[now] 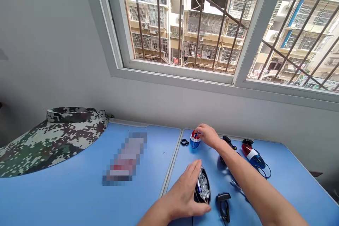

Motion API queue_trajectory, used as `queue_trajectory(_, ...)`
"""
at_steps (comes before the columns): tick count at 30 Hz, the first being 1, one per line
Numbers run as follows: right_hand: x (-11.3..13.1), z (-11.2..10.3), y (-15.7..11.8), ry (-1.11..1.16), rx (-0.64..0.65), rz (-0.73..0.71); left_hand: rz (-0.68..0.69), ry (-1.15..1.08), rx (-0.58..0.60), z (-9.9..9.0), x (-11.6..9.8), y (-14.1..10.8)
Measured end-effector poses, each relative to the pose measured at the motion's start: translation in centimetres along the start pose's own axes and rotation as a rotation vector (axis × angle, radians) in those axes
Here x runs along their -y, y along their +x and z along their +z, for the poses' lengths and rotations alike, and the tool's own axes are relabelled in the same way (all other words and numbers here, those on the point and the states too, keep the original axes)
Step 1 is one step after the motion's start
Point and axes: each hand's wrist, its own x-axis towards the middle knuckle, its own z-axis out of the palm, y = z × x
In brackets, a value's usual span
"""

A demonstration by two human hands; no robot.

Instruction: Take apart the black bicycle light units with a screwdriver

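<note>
the visor [50, 144] shows a green, brown, black and cream digital camouflage pattern; the tabletop [79, 197] is plain mid blue; the small shell [195, 140] has red, white and blue bands; the longer lamp [253, 156] runs red, white, then blue; the casing [199, 196] is black around a pale circuit board [203, 187]; the clip [224, 203] is black; the window bars [200, 17] are rust brown

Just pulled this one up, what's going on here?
A person is working with bare hands at a blue table. The left hand cups an open black housing with a circuit board exposed. The fingers of the right hand rest on a small red, white and blue shell. Nearby lie a black bracket and a longer red, white and blue lamp with a black wire. A camouflage cap lies further left.
</note>
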Motion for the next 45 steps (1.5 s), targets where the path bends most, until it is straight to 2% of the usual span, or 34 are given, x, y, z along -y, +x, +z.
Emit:
queue_trajectory(5, 0.5, 0.5, 0.1, -0.139, 0.090, -0.039, -0.014, 0.027, 0.023, -0.2, -0.2, 0.0)
queue_trajectory(13, 0.9, 0.6, 0.6, -0.281, 0.224, -0.021, -0.032, 0.038, 0.032, -0.2, -0.1, 0.1)
queue_trajectory(19, 1.2, 0.3, 0.3, -0.326, 0.261, -0.017, -0.044, 0.027, 0.047, -0.3, -0.3, 0.0)
queue_trajectory(28, 1.2, 0.4, -0.3, -0.328, 0.267, -0.018, 0.011, 0.015, 0.017, -0.2, 0.2, 0.1)
queue_trajectory(37, 1.9, 0.1, -0.3, -0.307, 0.262, -0.012, 0.078, 0.106, -0.016, 0.4, 1.0, 0.3)
queue_trajectory(42, 2.4, -0.8, -1.3, -0.249, 0.165, -0.015, 0.116, 0.119, -0.045, 0.5, 1.3, 0.5)
queue_trajectory(45, 2.9, -1.6, -3.5, -0.193, 0.076, -0.027, 0.133, 0.114, -0.069, 0.4, 1.4, 0.5)
